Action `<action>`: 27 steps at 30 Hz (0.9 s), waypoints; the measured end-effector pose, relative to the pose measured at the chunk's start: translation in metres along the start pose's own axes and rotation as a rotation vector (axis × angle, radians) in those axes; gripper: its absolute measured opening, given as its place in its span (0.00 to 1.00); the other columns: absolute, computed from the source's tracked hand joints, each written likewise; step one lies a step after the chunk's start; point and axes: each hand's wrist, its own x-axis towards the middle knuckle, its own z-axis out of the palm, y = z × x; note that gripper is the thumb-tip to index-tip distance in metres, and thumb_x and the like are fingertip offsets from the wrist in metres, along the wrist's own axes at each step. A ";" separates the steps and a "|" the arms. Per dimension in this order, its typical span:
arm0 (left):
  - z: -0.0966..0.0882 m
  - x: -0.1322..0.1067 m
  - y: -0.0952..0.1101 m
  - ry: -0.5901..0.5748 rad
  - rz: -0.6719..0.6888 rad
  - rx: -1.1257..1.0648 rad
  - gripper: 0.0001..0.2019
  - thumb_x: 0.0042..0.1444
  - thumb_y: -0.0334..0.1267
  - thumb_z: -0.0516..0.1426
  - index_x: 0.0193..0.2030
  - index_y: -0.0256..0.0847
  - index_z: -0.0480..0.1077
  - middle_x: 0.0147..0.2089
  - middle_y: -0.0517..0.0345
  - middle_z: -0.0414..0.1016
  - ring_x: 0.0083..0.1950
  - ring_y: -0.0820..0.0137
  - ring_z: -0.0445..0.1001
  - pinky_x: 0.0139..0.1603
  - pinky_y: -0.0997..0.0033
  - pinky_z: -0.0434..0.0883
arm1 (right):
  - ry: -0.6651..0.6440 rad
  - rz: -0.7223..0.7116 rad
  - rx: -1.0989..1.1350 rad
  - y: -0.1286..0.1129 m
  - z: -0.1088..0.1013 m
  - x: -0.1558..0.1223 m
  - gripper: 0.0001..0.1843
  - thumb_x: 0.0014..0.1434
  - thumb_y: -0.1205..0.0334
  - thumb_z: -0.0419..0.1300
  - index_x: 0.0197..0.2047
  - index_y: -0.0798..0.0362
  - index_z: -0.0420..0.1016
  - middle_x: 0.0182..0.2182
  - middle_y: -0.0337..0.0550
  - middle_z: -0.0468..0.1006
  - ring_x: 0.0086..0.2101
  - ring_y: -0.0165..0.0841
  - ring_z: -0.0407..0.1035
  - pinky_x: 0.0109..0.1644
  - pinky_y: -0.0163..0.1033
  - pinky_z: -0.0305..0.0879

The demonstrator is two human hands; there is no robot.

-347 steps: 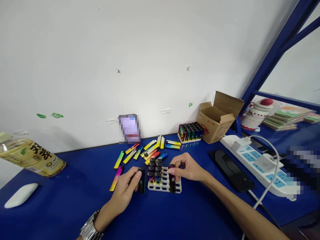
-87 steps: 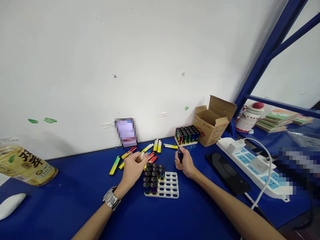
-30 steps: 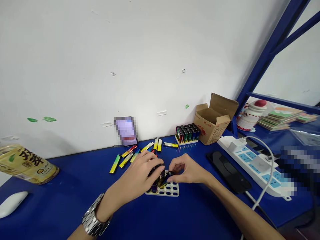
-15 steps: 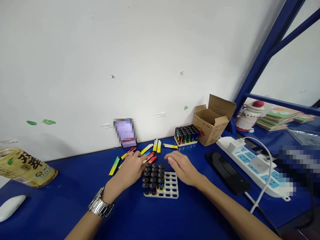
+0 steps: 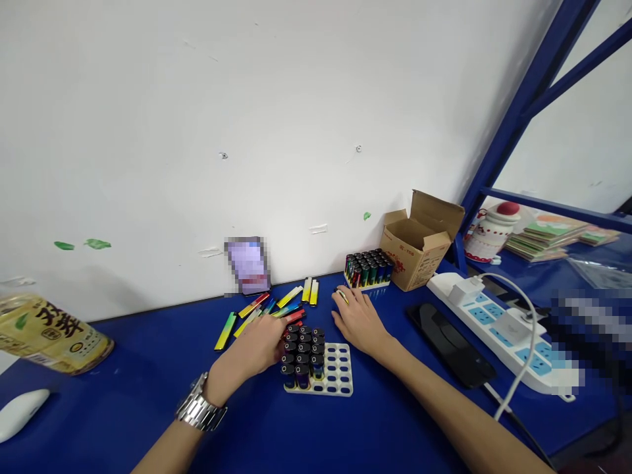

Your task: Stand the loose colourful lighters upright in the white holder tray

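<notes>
A white tray (image 5: 338, 370) with oval holes lies before me, its left side filled with upright, black-topped lighters (image 5: 303, 359). My left hand (image 5: 263, 339) curls at the tray's back left corner. A small red part of a lighter shows at its fingers, whose tips are partly hidden. Just behind that hand is a red lighter (image 5: 295, 316) on the table. Beyond the tray, my right hand (image 5: 359, 319) has its fingers closed on a yellow lighter (image 5: 342, 295). More loose lighters lie behind, among them a green-yellow one (image 5: 226, 330) and an upright-lying yellow pair (image 5: 314, 293).
A full tray of lighters (image 5: 369, 271) stands by the wall beside an open cardboard box (image 5: 419, 253). To the right are a black phone (image 5: 449, 342) and a power strip (image 5: 498, 326). A propped phone (image 5: 247, 263), a bottle (image 5: 54, 332) and a white mouse (image 5: 24, 413) are leftward.
My right hand has moved back and closed on the yellow lighter. The left hand has drawn nearer, from the loose lighters down to the tray's back left corner.
</notes>
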 end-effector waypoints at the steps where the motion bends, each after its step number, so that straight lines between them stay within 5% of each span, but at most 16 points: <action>1: -0.001 0.001 -0.001 0.008 -0.024 -0.009 0.09 0.47 0.28 0.52 0.34 0.42 0.71 0.32 0.52 0.76 0.35 0.61 0.74 0.33 0.69 0.62 | 0.005 0.007 0.002 0.000 0.002 0.000 0.15 0.62 0.64 0.52 0.52 0.55 0.66 0.54 0.55 0.67 0.50 0.46 0.60 0.49 0.48 0.62; 7: -0.009 0.004 -0.007 0.210 -0.117 -0.335 0.05 0.53 0.36 0.51 0.27 0.43 0.64 0.22 0.62 0.67 0.24 0.69 0.66 0.26 0.72 0.55 | -0.070 0.075 -0.022 0.002 0.008 0.002 0.11 0.62 0.66 0.51 0.47 0.57 0.67 0.41 0.55 0.72 0.41 0.44 0.65 0.42 0.45 0.64; 14: -0.003 0.009 -0.013 0.312 -0.161 -0.900 0.08 0.51 0.43 0.53 0.34 0.41 0.64 0.29 0.62 0.69 0.31 0.70 0.68 0.30 0.72 0.62 | -0.058 0.039 0.170 0.005 0.012 0.000 0.07 0.56 0.75 0.53 0.36 0.59 0.70 0.35 0.53 0.69 0.37 0.41 0.65 0.44 0.44 0.66; 19: -0.006 0.010 -0.010 0.349 -0.247 -1.159 0.08 0.46 0.39 0.54 0.33 0.41 0.62 0.24 0.65 0.69 0.27 0.72 0.68 0.28 0.73 0.63 | 0.028 -0.005 0.457 0.003 0.005 -0.003 0.14 0.65 0.67 0.44 0.49 0.57 0.66 0.38 0.50 0.68 0.37 0.37 0.67 0.43 0.42 0.66; 23: -0.009 0.009 -0.006 0.397 -0.292 -1.328 0.07 0.42 0.36 0.54 0.30 0.42 0.59 0.21 0.67 0.67 0.22 0.75 0.63 0.24 0.75 0.61 | 0.038 0.052 0.671 0.002 0.002 -0.002 0.19 0.68 0.63 0.38 0.57 0.52 0.60 0.29 0.41 0.69 0.29 0.33 0.66 0.35 0.38 0.64; 27: -0.008 0.009 -0.004 0.405 -0.294 -1.403 0.08 0.48 0.40 0.54 0.26 0.42 0.57 0.16 0.70 0.60 0.18 0.79 0.54 0.19 0.78 0.52 | 0.066 0.176 0.840 0.003 0.006 -0.001 0.17 0.68 0.56 0.41 0.54 0.54 0.61 0.23 0.36 0.66 0.24 0.32 0.63 0.29 0.36 0.59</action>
